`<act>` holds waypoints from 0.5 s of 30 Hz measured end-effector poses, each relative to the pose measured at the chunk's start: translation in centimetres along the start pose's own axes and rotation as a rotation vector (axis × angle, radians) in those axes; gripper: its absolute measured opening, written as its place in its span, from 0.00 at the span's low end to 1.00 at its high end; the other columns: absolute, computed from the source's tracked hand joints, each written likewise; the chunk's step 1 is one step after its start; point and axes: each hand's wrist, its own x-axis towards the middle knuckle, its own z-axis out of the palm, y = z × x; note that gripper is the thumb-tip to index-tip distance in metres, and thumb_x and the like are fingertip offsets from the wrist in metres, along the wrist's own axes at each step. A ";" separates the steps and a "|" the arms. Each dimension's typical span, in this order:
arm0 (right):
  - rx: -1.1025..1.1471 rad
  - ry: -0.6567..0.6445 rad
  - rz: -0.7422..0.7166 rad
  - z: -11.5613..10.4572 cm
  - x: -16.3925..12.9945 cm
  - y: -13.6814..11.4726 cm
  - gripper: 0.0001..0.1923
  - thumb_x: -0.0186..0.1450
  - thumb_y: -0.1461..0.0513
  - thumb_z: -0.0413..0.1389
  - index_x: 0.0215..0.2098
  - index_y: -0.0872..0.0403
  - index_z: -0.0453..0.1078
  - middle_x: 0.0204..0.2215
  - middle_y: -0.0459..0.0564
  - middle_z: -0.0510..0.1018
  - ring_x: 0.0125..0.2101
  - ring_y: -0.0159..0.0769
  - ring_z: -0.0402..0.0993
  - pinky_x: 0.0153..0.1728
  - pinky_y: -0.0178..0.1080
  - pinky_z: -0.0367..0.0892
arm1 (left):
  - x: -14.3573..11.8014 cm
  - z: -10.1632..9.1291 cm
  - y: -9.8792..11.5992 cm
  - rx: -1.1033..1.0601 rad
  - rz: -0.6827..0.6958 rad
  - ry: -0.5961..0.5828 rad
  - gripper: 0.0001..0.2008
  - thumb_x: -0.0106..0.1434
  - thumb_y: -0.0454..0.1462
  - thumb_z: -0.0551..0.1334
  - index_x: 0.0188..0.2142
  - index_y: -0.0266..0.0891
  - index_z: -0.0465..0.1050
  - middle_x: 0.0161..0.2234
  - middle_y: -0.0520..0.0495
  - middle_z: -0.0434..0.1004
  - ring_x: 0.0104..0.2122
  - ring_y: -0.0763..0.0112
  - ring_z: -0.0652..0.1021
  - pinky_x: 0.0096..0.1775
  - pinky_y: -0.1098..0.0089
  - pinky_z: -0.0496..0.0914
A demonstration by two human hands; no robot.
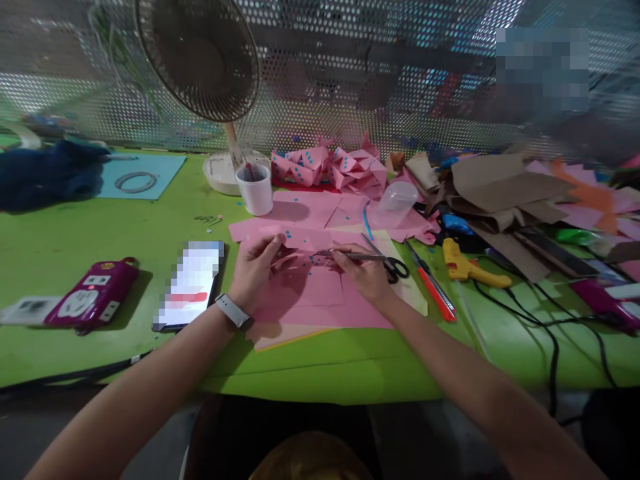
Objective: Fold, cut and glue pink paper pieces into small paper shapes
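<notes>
- Phone (194, 283) left of paper sheets (300, 300) on the tabletop (320, 373)
- Fan (200, 63) behind the cup (257, 196)
- Glue gun (466, 268) right of the cutter (435, 291)
- Paper shapes (346, 168) behind those sheets

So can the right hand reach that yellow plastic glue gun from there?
Probably yes: the yellow plastic glue gun lies to that side, with only black-handled metal scissors and a red craft knife between. But the right hand holds a slim grey tool, so its grip may need freeing first.
</notes>
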 end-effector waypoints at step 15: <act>0.055 0.014 0.075 0.2 0.5 0.1 0.17 0.56 0.50 0.64 0.35 0.53 0.74 0.29 0.48 0.82 0.28 0.36 0.80 0.33 0.41 0.78 | 0.2 -0.2 -0.2 0.000 -0.004 0.005 0.12 0.50 0.41 0.73 0.31 0.37 0.76 0.29 0.51 0.76 0.31 0.73 0.79 0.36 0.70 0.77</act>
